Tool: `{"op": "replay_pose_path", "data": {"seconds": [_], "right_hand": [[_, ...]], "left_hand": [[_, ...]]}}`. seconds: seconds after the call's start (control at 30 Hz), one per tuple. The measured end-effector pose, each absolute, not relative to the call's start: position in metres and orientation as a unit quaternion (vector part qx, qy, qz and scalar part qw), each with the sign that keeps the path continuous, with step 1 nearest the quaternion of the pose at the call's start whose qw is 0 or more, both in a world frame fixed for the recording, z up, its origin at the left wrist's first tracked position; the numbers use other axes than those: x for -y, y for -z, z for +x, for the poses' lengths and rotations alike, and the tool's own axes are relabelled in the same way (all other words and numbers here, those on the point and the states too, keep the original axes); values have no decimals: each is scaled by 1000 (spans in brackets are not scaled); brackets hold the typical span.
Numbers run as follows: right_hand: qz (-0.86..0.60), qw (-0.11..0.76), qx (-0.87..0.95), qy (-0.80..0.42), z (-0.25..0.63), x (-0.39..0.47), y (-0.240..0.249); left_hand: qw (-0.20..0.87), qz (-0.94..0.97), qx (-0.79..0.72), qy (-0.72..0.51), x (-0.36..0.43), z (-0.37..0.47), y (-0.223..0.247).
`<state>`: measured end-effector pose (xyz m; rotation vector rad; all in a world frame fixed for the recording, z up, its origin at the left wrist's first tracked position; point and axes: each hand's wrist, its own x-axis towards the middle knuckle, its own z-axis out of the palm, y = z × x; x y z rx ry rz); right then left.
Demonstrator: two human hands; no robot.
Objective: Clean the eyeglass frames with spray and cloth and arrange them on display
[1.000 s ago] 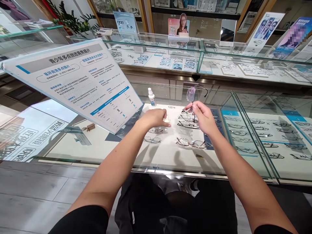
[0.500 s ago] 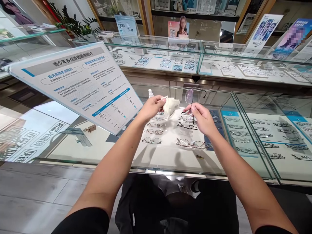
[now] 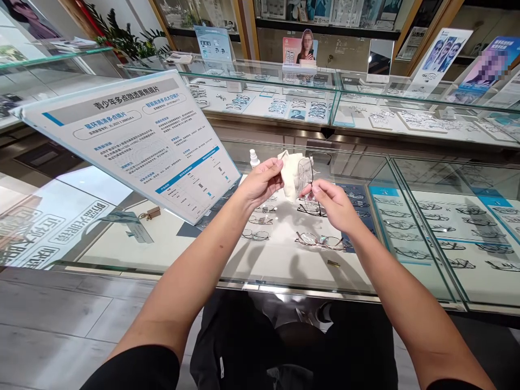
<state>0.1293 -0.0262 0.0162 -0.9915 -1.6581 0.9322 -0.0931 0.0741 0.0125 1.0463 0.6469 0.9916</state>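
Right grip (image 3: 314, 188) pinching the glasses (image 3: 305, 172), I have them raised at its eleven o'clock, long axis near twelve, overlapping in view the cloth (image 3: 290, 181) my left grip (image 3: 280, 166) pinches at their nine o'clock.

On my feed I see a large printed sign (image 3: 134, 143) tilted at the left, with a leafy plant (image 3: 122, 37) beyond it. Farther back I make out a blue poster (image 3: 212, 44) and a pink poster (image 3: 289, 50) on a glass counter (image 3: 264, 80). Grey floor (image 3: 49, 325) shows at lower left.
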Motion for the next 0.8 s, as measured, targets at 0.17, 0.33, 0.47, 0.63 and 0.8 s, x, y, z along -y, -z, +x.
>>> {"op": "replay_pose_path", "data": {"seconds": [0.17,0.33,0.47,0.63,0.8], "right_hand": [[-404,469,686,-383,127,29,-18],[-395,475,675,-403,127,28,-17],[-388,477,670,-416,127,27,-16],[-390,466,682,-406,126,27,-16],[-381,456,691,-412,126,27,-13]], "left_hand": [[718,486,-253,-430,-68,-89,-11],[727,497,-229,-416,-63,-87,-12],[725,499,-229,-415,-62,-86,-14],[706,514,-246,-420,-57,-80,-16],[705,494,-261,-436,-54,-74,-15]]}}
